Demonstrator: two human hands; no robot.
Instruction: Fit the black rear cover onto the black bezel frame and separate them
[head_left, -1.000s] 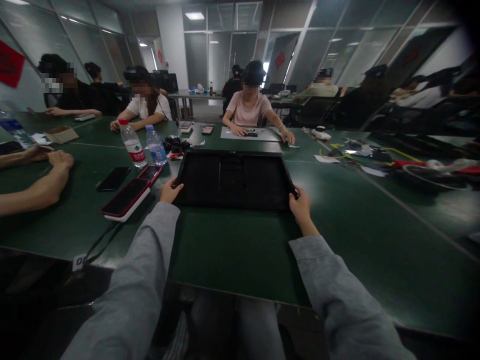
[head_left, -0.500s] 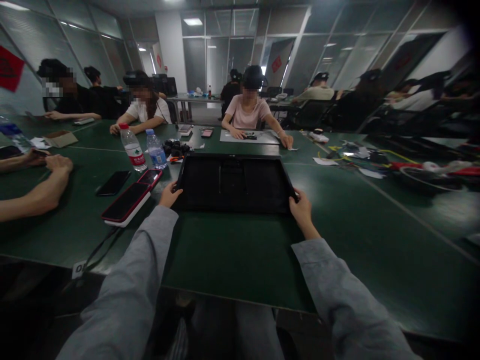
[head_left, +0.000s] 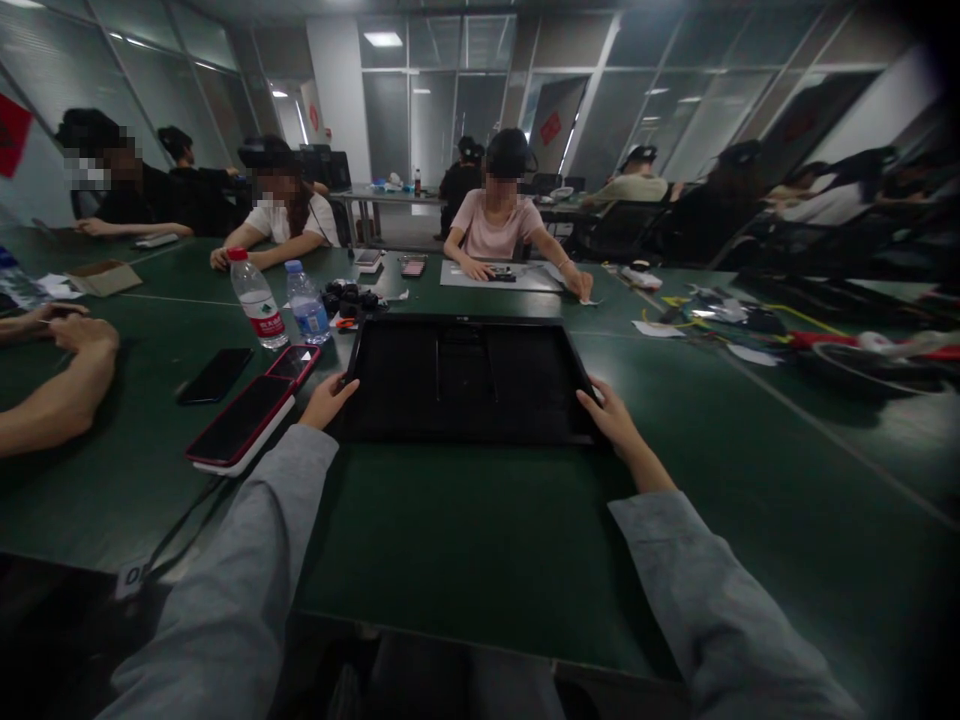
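Observation:
A wide, shallow black tray-like shell (head_left: pixel 465 410) with a raised rim lies at the middle of the green table (head_left: pixel 465 560). It resembles a monitor casing, with a small pale mark on its far edge. My left hand (head_left: pixel 326 400) grips its left side, thumb over the rim. On the opposite side, my right hand (head_left: pixel 611 415) is closed on the right rim in the same way. The fingers beneath both edges are mostly hidden.
Left of the shell lie a red-edged device (head_left: pixel 244 420), a black phone (head_left: pixel 216 376) and two bottles, one red-capped (head_left: pixel 259 305), one blue-capped (head_left: pixel 306 308). A co-worker's forearm (head_left: pixel 60 395) rests far left. Another person (head_left: pixel 495 215) sits opposite. Cables and parts (head_left: pixel 750 315) clutter the right.
The shell appears slightly nearer and lower in view, with both my hands still on its sides. My view has also shifted a little, so the bottles and phone appear farther left.

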